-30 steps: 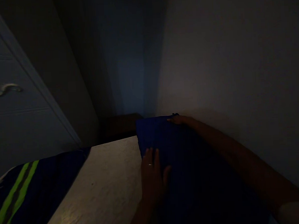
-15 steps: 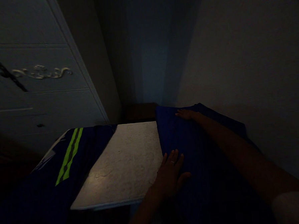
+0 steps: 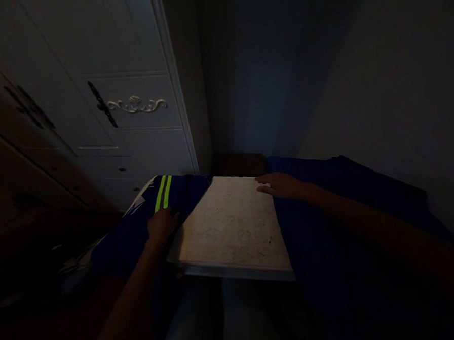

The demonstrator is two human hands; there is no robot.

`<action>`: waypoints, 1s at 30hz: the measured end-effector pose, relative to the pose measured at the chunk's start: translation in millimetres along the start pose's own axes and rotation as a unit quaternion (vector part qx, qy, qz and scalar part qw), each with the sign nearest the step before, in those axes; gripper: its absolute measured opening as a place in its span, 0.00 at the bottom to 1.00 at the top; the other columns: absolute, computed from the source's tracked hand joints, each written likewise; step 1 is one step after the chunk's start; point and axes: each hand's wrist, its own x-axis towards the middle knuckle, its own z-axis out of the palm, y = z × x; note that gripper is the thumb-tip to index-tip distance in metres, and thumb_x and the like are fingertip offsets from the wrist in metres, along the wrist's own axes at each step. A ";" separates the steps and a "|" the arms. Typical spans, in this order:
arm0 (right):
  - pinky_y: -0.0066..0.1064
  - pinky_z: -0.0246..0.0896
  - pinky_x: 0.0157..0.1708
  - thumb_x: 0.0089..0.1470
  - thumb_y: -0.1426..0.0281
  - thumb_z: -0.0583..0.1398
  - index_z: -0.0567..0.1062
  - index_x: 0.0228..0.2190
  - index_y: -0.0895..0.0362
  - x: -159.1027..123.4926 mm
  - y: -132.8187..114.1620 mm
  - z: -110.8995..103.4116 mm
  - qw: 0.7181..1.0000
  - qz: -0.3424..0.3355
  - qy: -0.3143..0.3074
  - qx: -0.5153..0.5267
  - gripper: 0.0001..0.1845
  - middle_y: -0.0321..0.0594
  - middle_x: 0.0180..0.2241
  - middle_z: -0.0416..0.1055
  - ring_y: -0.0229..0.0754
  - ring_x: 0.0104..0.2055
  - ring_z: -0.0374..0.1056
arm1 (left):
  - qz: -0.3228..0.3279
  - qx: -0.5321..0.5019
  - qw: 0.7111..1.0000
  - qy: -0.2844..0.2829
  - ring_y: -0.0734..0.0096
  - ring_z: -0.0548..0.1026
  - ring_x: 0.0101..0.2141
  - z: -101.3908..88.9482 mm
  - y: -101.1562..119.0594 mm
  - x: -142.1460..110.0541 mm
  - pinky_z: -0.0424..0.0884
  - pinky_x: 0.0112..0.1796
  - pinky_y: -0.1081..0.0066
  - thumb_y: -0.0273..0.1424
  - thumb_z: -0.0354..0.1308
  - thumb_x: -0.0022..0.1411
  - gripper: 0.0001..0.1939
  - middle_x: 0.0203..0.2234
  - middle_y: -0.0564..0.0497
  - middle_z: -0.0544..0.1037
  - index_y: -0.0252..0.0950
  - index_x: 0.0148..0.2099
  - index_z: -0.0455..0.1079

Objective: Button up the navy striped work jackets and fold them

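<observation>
A dark blue garment (image 3: 118, 236) with two bright green stripes drapes over the left end of a pale, stained tabletop (image 3: 229, 220). My left hand (image 3: 162, 225) is on it just below the stripes, fingers bunched against the cloth; the dimness hides some of the fingertips. At the right end lies more blue fabric (image 3: 317, 226), spread out and hanging down in front. Near its back left corner is my right hand (image 3: 279, 185), open, its fingers stretched out over the tabletop's far right edge.
A white cabinet (image 3: 145, 149) with dark handles and carved trim stands at the back left. Behind the tabletop is a dark brown low surface (image 3: 240, 164). A plain wall (image 3: 398, 90) rises on the right. My legs (image 3: 192, 314) are below the front edge.
My left hand has gone from the right-hand fabric across to the striped garment. My right hand has slid left to the fabric's edge. The view has turned left, showing more cabinet.
</observation>
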 end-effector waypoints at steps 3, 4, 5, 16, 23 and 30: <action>0.37 0.65 0.53 0.62 0.57 0.53 0.69 0.57 0.58 7.0 -40.3 -0.9 0.997 -0.067 0.004 0.040 0.27 0.46 0.52 0.70 0.46 0.53 0.69 | -0.009 -0.074 0.997 -0.006 0.53 0.75 0.41 -4.5 -10.8 8.5 0.67 0.38 0.64 0.40 0.47 0.63 0.17 0.40 0.39 0.78 0.35 0.40 0.72; 0.36 0.66 0.52 0.62 0.57 0.53 0.69 0.56 0.58 10.7 -50.9 -0.4 0.995 -0.088 0.010 0.055 0.26 0.46 0.52 0.70 0.45 0.52 0.69 | -0.006 -0.111 0.994 0.019 0.56 0.75 0.39 -9.1 -15.1 9.5 0.66 0.37 0.65 0.41 0.47 0.63 0.16 0.37 0.41 0.78 0.35 0.38 0.71; 0.36 0.66 0.51 0.62 0.57 0.53 0.70 0.55 0.58 15.6 -60.3 0.8 0.992 -0.105 0.020 0.071 0.26 0.46 0.51 0.71 0.45 0.51 0.70 | 0.003 -0.155 0.987 0.048 0.59 0.75 0.37 -15.4 -19.3 9.1 0.65 0.36 0.67 0.41 0.48 0.62 0.16 0.35 0.43 0.77 0.35 0.35 0.70; 0.43 0.43 0.68 0.46 0.75 0.65 0.52 0.65 0.60 132.7 -172.7 26.4 0.952 -0.216 0.156 0.151 0.48 0.51 0.67 0.43 0.50 0.69 0.42 | 0.134 -0.579 0.802 0.061 0.75 0.60 0.23 -131.5 -23.8 -62.9 0.57 0.23 0.75 0.46 0.60 0.50 0.19 0.22 0.53 0.65 0.36 0.26 0.62; 0.28 0.65 0.43 0.48 0.80 0.56 0.77 0.39 0.61 155.4 -183.4 5.1 0.966 -0.194 -0.007 0.172 0.17 0.39 0.38 0.76 0.39 0.39 0.71 | 0.091 -0.585 0.799 0.106 0.78 0.54 0.18 -171.2 -72.2 -81.5 0.51 0.18 0.76 0.47 0.57 0.56 0.17 0.18 0.57 0.57 0.38 0.29 0.61; 0.27 0.61 0.40 0.54 0.68 0.54 0.71 0.39 0.62 89.7 -137.4 -115.9 0.939 -0.130 0.288 0.139 0.14 0.42 0.38 0.72 0.38 0.37 0.66 | 0.121 -0.226 0.938 0.235 0.65 0.72 0.31 -193.6 -94.4 -68.8 0.66 0.31 0.70 0.49 0.56 0.57 0.23 0.30 0.51 0.72 0.36 0.46 0.65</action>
